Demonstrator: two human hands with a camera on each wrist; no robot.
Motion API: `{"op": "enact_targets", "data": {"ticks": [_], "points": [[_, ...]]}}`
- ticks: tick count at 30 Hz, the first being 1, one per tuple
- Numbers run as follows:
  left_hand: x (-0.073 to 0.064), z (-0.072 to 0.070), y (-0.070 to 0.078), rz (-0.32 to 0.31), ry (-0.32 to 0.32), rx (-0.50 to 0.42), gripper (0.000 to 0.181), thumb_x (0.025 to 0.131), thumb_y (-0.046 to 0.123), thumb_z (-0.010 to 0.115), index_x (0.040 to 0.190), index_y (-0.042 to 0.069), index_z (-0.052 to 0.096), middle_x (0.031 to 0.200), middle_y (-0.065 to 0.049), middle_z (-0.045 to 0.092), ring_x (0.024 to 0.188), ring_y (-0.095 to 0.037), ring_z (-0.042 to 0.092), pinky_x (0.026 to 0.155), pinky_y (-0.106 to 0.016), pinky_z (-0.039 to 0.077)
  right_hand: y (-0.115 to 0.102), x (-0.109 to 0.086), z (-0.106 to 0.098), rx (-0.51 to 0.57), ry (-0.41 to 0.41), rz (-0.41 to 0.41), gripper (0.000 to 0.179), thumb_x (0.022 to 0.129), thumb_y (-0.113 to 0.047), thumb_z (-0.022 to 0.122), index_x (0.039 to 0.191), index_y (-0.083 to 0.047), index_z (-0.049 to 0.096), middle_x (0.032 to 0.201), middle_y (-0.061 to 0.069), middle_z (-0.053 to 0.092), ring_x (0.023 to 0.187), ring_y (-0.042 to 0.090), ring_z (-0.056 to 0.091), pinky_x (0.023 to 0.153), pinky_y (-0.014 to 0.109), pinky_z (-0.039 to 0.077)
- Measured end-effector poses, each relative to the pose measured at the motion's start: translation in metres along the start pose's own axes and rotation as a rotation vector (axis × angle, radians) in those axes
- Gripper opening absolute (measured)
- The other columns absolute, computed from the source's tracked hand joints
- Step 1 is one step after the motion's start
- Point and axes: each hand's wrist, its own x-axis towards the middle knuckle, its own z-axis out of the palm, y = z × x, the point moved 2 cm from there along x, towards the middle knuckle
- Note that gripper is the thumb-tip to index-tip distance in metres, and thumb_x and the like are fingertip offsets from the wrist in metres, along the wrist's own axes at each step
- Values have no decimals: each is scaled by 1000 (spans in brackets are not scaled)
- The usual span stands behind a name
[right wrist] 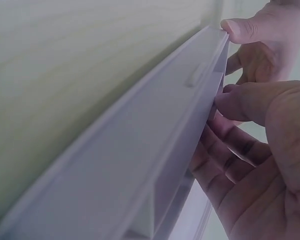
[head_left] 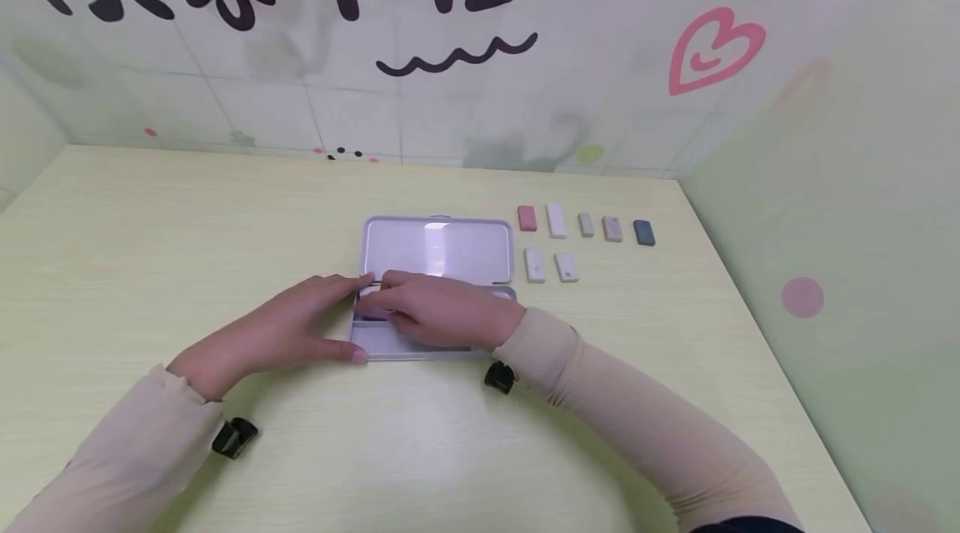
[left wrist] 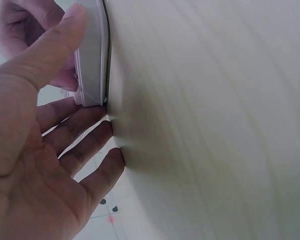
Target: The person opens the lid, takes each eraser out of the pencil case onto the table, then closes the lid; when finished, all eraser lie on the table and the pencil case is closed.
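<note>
A pale lavender pencil case (head_left: 408, 350) lies on the table with its lid (head_left: 472, 250) folded back. My left hand (head_left: 288, 333) holds its left end: the thumb is on the front corner and the fingers are at the rear corner, some fingertips on the tabletop. Over the left part of the tray, my right hand (head_left: 435, 308) reaches in from the right. Between its thumb and fingers it pinches a small purplish eraser (head_left: 377, 315), mostly hidden by the fingers. In the right wrist view, the thumb and curled fingers are down at the divider inside the case (right wrist: 115, 140).
Right of the case, several small erasers lie in two rows, among them a pink one (head_left: 527, 218), a white one (head_left: 556, 220) and a dark blue one (head_left: 644, 232). A printed wall (head_left: 450, 117) stands behind the table, another wall (head_left: 825, 250) on the right.
</note>
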Motion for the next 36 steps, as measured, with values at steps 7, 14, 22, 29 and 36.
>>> {"op": "enact_targets", "data": {"ticks": [7,14,22,29,36], "points": [[-1,1,0,1,2,-10,95,83,47,87,159,8,44,155,-17,55,142,-43,50,116,-64,41,-2,0,0,-39,-8,-29,50,105,-3,49,149,-22,60,138,0,65,120,11,60,102,21,52],[-1,0,-1,6,6,7,95,84,48,86,159,7,44,155,-19,55,142,-43,51,116,-64,41,0,2,-1,-40,-15,-29,44,105,-4,49,143,-21,63,137,-3,66,124,8,61,105,21,52],[-1,1,-2,-8,1,5,96,83,48,87,159,7,44,157,-19,53,144,-44,49,116,-65,40,3,-2,-3,61,-41,37,38,108,-10,53,143,-21,62,132,-3,68,121,8,63,108,22,51],[0,0,1,-2,3,9,96,83,48,86,159,6,44,157,-20,53,144,-45,49,116,-65,41,7,-5,-5,120,-16,52,35,107,-11,57,141,-20,62,127,-4,69,113,7,63,104,21,52],[1,0,0,-12,0,17,97,83,47,87,159,6,44,156,-21,53,142,-45,50,115,-66,42,11,-7,-3,169,53,32,27,109,-18,56,135,-18,65,119,-4,70,102,7,62,95,18,52]]}}
